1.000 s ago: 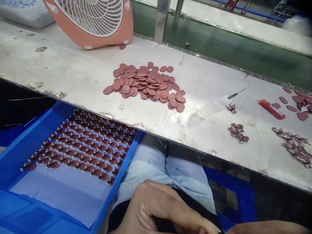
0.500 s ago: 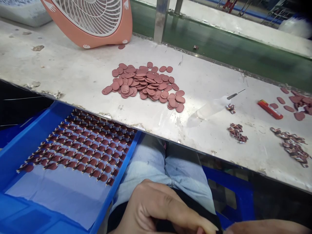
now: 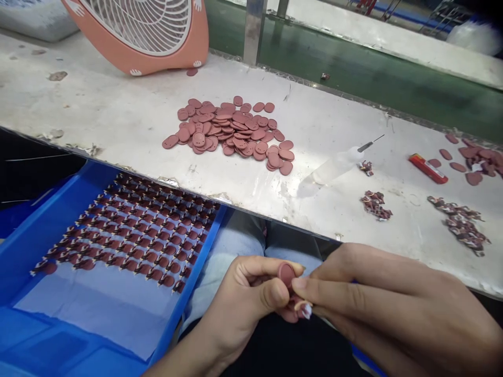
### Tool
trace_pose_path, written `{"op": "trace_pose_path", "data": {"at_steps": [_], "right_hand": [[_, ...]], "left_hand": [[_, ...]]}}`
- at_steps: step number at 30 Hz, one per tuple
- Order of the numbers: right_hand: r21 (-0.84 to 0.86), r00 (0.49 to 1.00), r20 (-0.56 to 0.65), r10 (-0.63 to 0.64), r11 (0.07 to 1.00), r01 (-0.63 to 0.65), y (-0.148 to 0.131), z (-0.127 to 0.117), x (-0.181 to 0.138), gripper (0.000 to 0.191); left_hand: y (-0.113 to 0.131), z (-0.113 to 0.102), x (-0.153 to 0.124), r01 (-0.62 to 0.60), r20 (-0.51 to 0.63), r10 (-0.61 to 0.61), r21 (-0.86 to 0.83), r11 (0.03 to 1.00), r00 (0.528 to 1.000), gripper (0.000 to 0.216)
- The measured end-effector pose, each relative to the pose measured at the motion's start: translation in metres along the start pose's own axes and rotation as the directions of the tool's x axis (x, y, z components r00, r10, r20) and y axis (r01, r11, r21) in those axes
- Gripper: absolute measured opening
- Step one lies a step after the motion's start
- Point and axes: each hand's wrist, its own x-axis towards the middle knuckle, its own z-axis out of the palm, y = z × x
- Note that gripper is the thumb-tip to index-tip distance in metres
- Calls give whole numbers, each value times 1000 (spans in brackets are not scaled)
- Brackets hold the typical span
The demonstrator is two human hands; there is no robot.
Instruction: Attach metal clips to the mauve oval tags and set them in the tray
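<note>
My left hand (image 3: pixel 243 301) and my right hand (image 3: pixel 385 303) meet over my lap, below the table edge. Both pinch one small reddish-brown oval piece (image 3: pixel 286 273) between their fingertips, with a small pale bit showing under it. To the left lies a blue tray (image 3: pixel 35 230) lined with pale paper, where several rows of assembled reddish pieces (image 3: pixel 137 235) are laid out. A loose pile of the same oval pieces (image 3: pixel 231 131) rests on the worn white table (image 3: pixel 118 120).
A pink fan (image 3: pixel 145 31) stands at the table's back left. A clear glue bottle with a needle tip (image 3: pixel 338 165), a red lighter (image 3: pixel 427 168), heaps of small clips (image 3: pixel 375 204) and more ovals (image 3: pixel 475 159) lie right. A green conveyor (image 3: pixel 353 68) runs behind.
Both hands have risen from the bottom edge into full view and now hold an oval piece together between their fingertips. The camera has tilted slightly down.
</note>
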Motion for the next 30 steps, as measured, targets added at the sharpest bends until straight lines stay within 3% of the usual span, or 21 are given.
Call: {"op": "trace_pose_path", "data": {"at_steps": [4,11,15,22,30], "right_hand": [[93,995,68,-70,994,63,6,-6,11,21],[126,995,88,-56,991,45,6,-9,19,25],[84,999,11,-37,996,36,10,-11,20,37],[139,993,-115,0,990,16,17,-2,26,18],[225,995,-92,43,974,-21,22,15,30,24]], "left_hand": [[-2,-2,1,3,-50,-3,-4,1000,999,34],[-4,-6,2,31,12,-30,-73,997,999,30],[-4,-10,2,93,51,-85,-178,980,995,27],[-1,-19,3,175,-11,-190,-346,922,982,29],[0,-24,0,140,-40,-163,-340,930,986,33]]}}
